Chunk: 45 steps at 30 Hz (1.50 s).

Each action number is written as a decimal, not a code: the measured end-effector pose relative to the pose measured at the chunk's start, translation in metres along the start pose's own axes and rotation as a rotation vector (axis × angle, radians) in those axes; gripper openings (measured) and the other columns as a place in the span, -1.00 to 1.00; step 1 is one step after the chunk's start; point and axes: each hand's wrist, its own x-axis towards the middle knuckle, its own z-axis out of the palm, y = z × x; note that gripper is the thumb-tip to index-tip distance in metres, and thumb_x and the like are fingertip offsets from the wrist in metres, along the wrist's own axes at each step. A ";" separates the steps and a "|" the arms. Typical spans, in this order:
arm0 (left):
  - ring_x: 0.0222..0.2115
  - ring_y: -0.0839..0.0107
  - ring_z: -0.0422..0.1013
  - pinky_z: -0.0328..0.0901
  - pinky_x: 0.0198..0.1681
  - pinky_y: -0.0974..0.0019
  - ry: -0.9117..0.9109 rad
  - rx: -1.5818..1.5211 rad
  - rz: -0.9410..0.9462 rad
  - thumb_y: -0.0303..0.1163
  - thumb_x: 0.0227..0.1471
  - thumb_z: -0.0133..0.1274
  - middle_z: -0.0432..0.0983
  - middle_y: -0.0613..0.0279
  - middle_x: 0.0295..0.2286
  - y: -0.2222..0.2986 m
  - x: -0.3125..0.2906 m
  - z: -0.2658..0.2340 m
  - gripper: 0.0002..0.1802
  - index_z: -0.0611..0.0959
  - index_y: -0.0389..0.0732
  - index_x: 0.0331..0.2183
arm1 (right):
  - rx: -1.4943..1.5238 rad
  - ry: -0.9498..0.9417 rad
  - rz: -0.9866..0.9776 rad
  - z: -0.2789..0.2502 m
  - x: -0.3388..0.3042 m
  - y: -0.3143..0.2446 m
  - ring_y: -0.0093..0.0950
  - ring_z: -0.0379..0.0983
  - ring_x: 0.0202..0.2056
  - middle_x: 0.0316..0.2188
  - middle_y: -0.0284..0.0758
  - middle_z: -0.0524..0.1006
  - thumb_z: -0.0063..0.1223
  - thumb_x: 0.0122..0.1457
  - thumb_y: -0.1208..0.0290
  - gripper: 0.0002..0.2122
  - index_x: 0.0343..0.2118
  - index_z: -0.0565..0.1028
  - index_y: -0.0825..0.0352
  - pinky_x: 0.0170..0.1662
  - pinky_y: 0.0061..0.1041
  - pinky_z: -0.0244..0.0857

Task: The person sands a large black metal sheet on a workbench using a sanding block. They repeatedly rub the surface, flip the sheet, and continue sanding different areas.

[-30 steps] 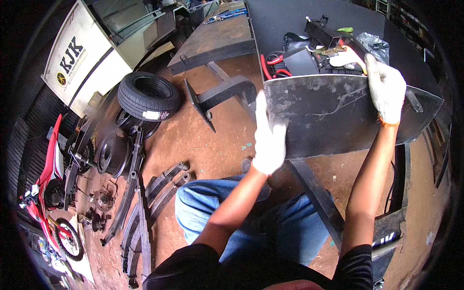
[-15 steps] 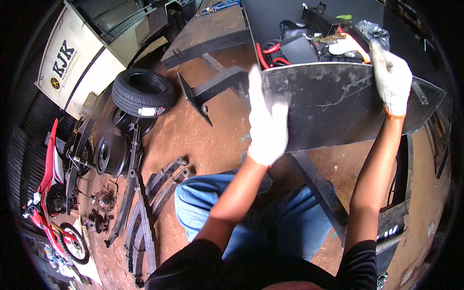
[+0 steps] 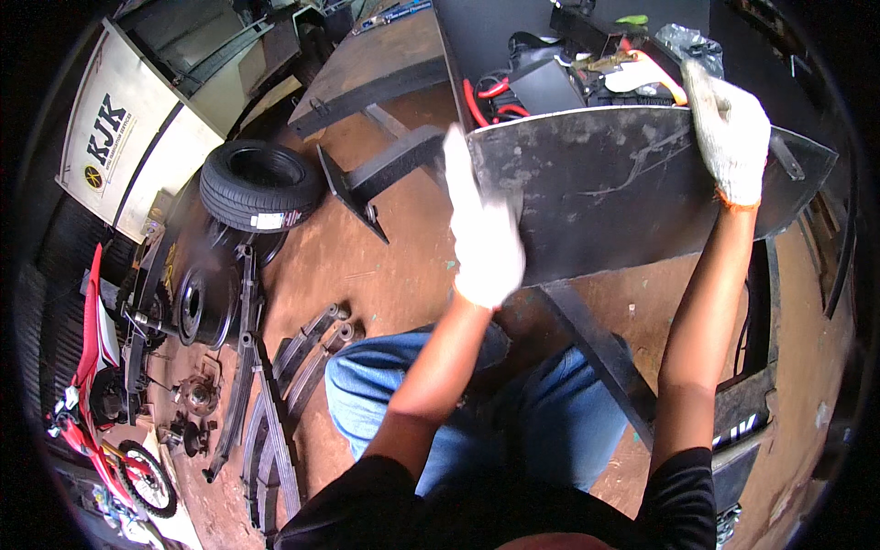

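Note:
In front of me is a black metal panel (image 3: 605, 197) with a scuffed, scratched face and a slightly curved upper edge. My right hand (image 3: 731, 133), in a white knit glove with an orange cuff, grips the panel's top edge towards its right end. At the left end is my left hand (image 3: 486, 238), gloved in the same way and blurred. Its fingers stretch upward along the side edge, with the thumb apart over the panel's face. Whether the left palm presses on the edge cannot be made out.
Behind the panel lie red-handled tools (image 3: 486, 96), a black box (image 3: 547, 87) and a clear plastic bag (image 3: 692, 46). A tire (image 3: 261, 188), leaf springs (image 3: 275, 431) and a red motorcycle (image 3: 87, 394) are at left. A dark steel beam (image 3: 600, 362) slants past my knees.
The whole scene has shifted slightly left and up in the picture. My left hand stays at the panel's left edge, blurred in both frames; my right hand keeps its place on the top edge.

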 end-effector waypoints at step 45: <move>0.24 0.06 0.27 0.13 0.31 0.11 0.054 -0.037 0.120 -0.09 0.34 -0.12 0.25 -0.20 0.25 0.048 0.044 -0.007 -0.24 0.13 -0.27 0.38 | -0.006 -0.044 0.073 -0.002 0.002 -0.009 -0.39 0.16 -0.62 -0.66 -0.15 0.35 0.12 0.31 0.05 -0.60 -0.39 0.63 0.37 -0.47 -0.43 0.21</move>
